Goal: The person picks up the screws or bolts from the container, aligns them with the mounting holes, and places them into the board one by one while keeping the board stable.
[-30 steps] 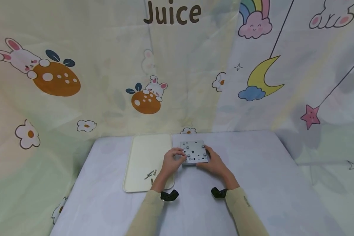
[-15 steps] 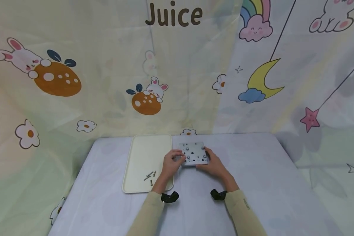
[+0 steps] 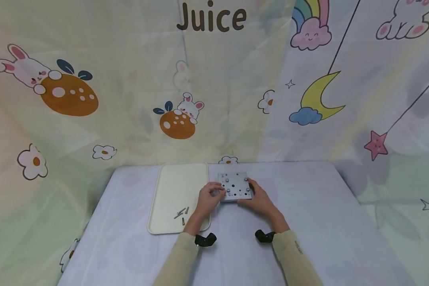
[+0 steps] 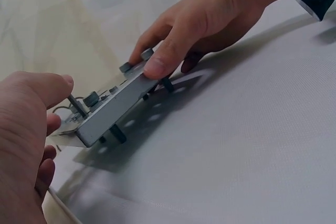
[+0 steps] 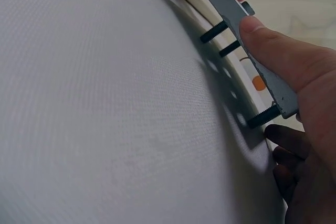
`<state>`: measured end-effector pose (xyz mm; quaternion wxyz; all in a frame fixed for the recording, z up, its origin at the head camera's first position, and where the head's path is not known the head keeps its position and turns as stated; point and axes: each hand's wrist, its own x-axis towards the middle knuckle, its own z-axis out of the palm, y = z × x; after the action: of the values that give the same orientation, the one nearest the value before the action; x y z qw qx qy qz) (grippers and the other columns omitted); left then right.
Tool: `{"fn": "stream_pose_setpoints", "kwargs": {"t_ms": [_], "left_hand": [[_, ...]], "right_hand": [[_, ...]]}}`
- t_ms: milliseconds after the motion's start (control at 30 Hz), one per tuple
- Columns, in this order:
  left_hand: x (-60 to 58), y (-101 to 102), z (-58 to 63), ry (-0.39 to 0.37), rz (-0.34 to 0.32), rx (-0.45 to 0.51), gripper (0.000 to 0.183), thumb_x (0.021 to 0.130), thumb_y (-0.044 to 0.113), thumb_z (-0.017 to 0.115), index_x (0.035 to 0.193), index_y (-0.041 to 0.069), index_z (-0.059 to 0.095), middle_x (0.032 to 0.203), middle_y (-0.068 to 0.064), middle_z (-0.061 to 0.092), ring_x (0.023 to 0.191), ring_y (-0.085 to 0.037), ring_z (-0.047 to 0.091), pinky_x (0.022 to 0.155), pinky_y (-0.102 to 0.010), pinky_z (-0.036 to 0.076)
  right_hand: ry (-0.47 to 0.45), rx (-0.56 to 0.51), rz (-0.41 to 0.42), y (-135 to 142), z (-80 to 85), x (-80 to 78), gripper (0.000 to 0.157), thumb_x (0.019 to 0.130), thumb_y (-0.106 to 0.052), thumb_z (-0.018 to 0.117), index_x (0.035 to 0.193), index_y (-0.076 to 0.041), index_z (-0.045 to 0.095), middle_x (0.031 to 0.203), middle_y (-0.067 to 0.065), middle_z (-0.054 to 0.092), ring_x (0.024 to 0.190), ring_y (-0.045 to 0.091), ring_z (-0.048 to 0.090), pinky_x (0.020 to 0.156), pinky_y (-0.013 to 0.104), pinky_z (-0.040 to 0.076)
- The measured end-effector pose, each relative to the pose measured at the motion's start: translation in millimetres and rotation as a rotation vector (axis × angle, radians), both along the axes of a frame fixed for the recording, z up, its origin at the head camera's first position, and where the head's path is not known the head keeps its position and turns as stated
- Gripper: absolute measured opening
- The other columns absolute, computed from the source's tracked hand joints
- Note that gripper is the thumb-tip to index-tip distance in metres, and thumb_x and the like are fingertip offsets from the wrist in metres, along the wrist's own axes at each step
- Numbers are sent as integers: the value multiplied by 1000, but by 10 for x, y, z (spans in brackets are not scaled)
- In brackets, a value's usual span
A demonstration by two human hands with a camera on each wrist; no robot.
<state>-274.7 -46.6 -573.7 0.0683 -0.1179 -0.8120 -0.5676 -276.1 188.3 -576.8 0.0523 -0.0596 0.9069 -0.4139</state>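
A grey metal plate [image 3: 237, 186] with several holes is held above the table by my right hand [image 3: 259, 198], which grips its right edge. The right thumb lies along the plate's side in the right wrist view. Several thick bolts [image 4: 91, 98] stand in the plate, and their threaded ends [image 5: 213, 32] stick out below it. At the plate's near left corner my left hand [image 3: 208, 198] pinches a thin screw [image 4: 77, 106], which stands upright to the plate's top face. Whether its tip is in a hole is hard to see.
A cream tray [image 3: 164, 190] lies on the white-covered table [image 3: 307, 222], left of the plate and partly under the left forearm. Several loose screws [image 3: 180, 213] lie in it. A patterned cloth [image 3: 128, 79] hangs behind the table.
Both hands and the plate keep nearly the same place. The whole head view has shifted slightly. No hold has changed.
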Motion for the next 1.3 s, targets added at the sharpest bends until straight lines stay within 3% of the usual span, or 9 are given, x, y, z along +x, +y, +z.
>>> {"fn": "stream_pose_setpoints", "kwargs": {"t_ms": [500,1000,1300], "left_hand": [[66,1,-36,-38,-46,-87,10,92,25,69,97,18,73,129,-1,53,124,-19,47,98,-43,43],[12,-62,-47,-8,-99,-120,12,94,25,66,102,18,73,138,-4,46,130,-22,42,99,-43,42],[-15,-78,-47,-16,-106,-131,12,94,17,64,103,18,73,139,-3,45,131,-21,41,101,-42,41]], "right_hand": [[-18,-12,-3,1,-13,74,115,69,-57,82,155,-13,20,155,14,28,142,32,25,112,49,23],[-2,-23,1,-16,-28,30,114,69,-59,80,155,-13,20,155,13,28,142,32,24,113,49,22],[13,-45,2,-5,-33,-3,111,71,-50,83,154,-12,20,155,14,29,142,32,25,112,49,22]]}}
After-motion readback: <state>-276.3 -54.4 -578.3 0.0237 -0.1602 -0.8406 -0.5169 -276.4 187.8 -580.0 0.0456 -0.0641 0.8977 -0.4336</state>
